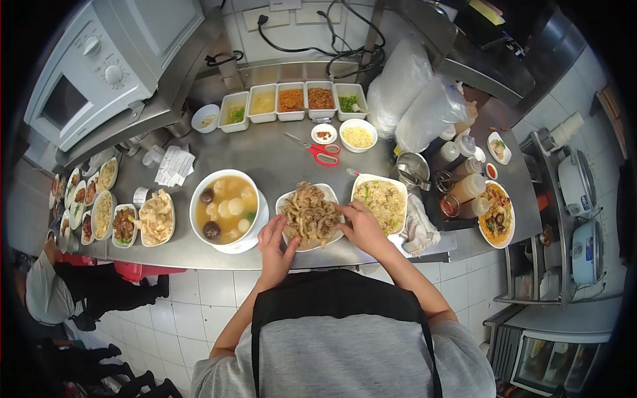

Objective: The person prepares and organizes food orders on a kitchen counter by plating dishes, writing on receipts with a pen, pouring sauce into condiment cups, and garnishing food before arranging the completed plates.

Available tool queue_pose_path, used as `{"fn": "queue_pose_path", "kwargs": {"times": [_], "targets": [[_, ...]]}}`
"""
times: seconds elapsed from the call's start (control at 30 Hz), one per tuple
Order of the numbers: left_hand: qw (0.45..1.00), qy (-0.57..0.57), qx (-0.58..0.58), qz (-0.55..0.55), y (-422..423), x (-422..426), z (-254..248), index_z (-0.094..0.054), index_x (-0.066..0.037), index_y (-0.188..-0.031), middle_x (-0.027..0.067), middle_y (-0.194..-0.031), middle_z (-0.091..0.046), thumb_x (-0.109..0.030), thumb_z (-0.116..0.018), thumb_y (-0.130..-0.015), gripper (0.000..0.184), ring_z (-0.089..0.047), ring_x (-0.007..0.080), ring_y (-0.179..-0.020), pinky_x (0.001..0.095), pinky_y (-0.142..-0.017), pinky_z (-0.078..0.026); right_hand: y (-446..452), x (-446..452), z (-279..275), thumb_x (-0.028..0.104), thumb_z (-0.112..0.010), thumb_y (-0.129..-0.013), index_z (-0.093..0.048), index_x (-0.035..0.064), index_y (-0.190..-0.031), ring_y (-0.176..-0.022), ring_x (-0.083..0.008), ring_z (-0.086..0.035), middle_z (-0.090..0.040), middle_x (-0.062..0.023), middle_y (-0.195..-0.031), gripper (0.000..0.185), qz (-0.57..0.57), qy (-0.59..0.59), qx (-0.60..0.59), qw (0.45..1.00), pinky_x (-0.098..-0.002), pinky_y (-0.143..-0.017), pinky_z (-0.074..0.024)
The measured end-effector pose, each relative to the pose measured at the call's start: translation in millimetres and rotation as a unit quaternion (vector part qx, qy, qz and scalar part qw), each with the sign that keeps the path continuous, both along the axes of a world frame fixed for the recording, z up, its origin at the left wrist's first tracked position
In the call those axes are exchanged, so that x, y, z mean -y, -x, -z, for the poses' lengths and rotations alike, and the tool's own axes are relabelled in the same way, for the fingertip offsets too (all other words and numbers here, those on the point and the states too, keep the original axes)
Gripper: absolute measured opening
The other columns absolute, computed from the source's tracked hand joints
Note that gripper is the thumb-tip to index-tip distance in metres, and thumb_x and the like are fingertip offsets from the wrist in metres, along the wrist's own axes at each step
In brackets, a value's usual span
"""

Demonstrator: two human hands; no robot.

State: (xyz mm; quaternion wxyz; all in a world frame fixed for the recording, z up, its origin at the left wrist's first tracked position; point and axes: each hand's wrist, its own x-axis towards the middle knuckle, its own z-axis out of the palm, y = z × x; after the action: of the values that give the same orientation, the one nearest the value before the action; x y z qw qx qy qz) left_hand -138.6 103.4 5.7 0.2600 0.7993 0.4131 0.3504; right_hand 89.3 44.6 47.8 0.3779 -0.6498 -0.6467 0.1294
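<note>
A white plate (281, 198) heaped with browned, fried-looking pieces (310, 215) stands at the counter's front edge. My left hand (274, 247) grips its left rim, fingers and thumb bent around the edge. On the opposite side, my right hand (361, 225) holds the right rim, with fingertips close to the food. Left of the plate is a white bowl of soup (225, 207) with round pale pieces and dark mushrooms, set on a saucer (260, 222). Fried rice (381, 201) fills a square white dish right beside my right hand.
Red-handled scissors (324, 156) lie behind the plate, near a bowl of pale chopped topping (358, 136). White topping tubs (290, 99) line the back. Sauce bottles (468, 189) and a cloth (419, 225) are at right. More filled dishes (156, 219) stand left; a person (50, 282) is beyond.
</note>
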Motion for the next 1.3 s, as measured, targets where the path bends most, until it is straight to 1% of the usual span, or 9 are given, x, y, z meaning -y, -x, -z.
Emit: {"fn": "queue_pose_path", "kwargs": {"times": [0.17,0.2,0.33,0.4,0.57,0.83,0.9,1.03,1.3], "targets": [[0.999,-0.005,0.047,-0.017,17,10,16,-0.043,0.000,-0.126,0.0188,-0.125,-0.045,-0.010,-0.053,-0.088,0.041,-0.045,0.0326,-0.113,0.0377,-0.095,-0.036,-51,38,-22,0.008,-0.060,-0.078,-0.060,-0.0014,-0.094,-0.062,-0.0333,-0.058,-0.060,-0.0159,-0.076,0.019,0.146,0.054,-0.049,0.987,-0.0378,-0.061,-0.0478],[0.971,0.204,0.119,-0.022,24,13,25,-0.035,-0.003,-0.131,0.0176,-0.124,-0.047,-0.011,-0.050,-0.089,0.046,-0.050,0.0322,-0.108,0.0375,-0.093,-0.039,-64,52,-19,0.009,-0.058,-0.080,-0.059,-0.0020,-0.096,-0.061,-0.0323,-0.059,-0.061,-0.0171,-0.077,0.019,0.188,0.102,-0.035,0.976,-0.0372,-0.060,-0.0480],[0.681,0.649,0.338,0.037,20,13,10,-0.010,-0.014,-0.140,0.0164,-0.122,-0.050,-0.010,-0.041,-0.091,0.059,-0.060,0.0311,-0.096,0.0376,-0.086,-0.047,-93,90,36,0.012,-0.053,-0.085,-0.045,-0.0007,-0.116,-0.059,-0.0289,-0.062,-0.063,-0.0182,-0.078,0.034,0.261,0.216,-0.020,0.940,-0.0358,-0.055,-0.0488],[0.671,0.654,0.341,0.080,8,10,1,-0.012,-0.015,-0.140,0.0176,-0.123,-0.050,-0.008,-0.041,-0.089,0.059,-0.059,0.0325,-0.101,0.0377,-0.084,-0.049,-88,86,48,0.009,-0.047,-0.088,-0.018,0.0047,-0.133,-0.070,-0.0273,-0.066,-0.063,-0.0212,-0.091,0.055,0.226,0.282,-0.425,0.830,-0.0356,-0.056,-0.0519],[0.668,0.636,0.368,0.123,-6,6,4,-0.013,-0.016,-0.139,0.0208,-0.131,-0.041,-0.002,-0.037,-0.084,0.061,-0.055,0.0348,-0.109,0.0376,-0.085,-0.051,-83,72,49,-0.002,-0.041,-0.085,0.002,0.0125,-0.140,-0.081,-0.0295,-0.066,-0.050,-0.0246,-0.118,0.071,0.142,0.140,-0.676,0.709,-0.0345,-0.064,-0.0570],[0.657,0.659,0.339,0.142,6,12,4,-0.008,-0.015,-0.140,0.0223,-0.129,-0.043,-0.002,-0.040,-0.086,0.064,-0.052,0.0353,-0.113,0.0394,-0.091,-0.047,-70,76,22,0.009,-0.052,-0.087,-0.014,0.0108,-0.140,-0.080,-0.0299,-0.066,-0.061,-0.0200,-0.096,0.066,0.247,0.201,-0.504,0.803,-0.0350,-0.065,-0.0560],[0.651,0.679,0.304,0.148,3,14,4,-0.006,-0.016,-0.140,0.0214,-0.129,-0.044,-0.004,-0.041,-0.088,0.064,-0.050,0.0339,-0.116,0.0398,-0.094,-0.043,-90,85,7,0.011,-0.056,-0.083,-0.047,0.0039,-0.122,-0.075,-0.0364,-0.063,-0.062,-0.0172,-0.085,0.040,0.271,0.239,0.099,0.927,-0.0382,-0.067,-0.0521],[0.549,0.780,0.188,0.236,-22,22,-13,-0.020,0.004,-0.132,0.0235,-0.131,-0.042,-0.011,-0.045,-0.091,0.051,-0.045,0.0322,-0.121,0.0395,-0.102,-0.035,-118,27,-51,0.018,-0.059,-0.078,-0.058,0.0022,-0.092,-0.076,-0.0384,-0.059,-0.059,-0.0164,-0.087,0.021,0.336,-0.019,0.305,0.891,-0.0452,-0.070,-0.0480],[0.390,0.833,0.349,0.179,-160,52,37,-0.032,0.013,-0.123,0.0287,-0.129,-0.039,0.002,-0.039,-0.084,0.040,-0.042,0.0348,-0.122,0.0427,-0.106,-0.032,-176,-37,-44,0.041,-0.055,-0.082,-0.062,0.0009,-0.103,-0.102,-0.0320,-0.059,-0.061,-0.0205,-0.106,0.046,0.189,0.439,0.225,0.849,-0.0402,-0.084,-0.0477]]}}
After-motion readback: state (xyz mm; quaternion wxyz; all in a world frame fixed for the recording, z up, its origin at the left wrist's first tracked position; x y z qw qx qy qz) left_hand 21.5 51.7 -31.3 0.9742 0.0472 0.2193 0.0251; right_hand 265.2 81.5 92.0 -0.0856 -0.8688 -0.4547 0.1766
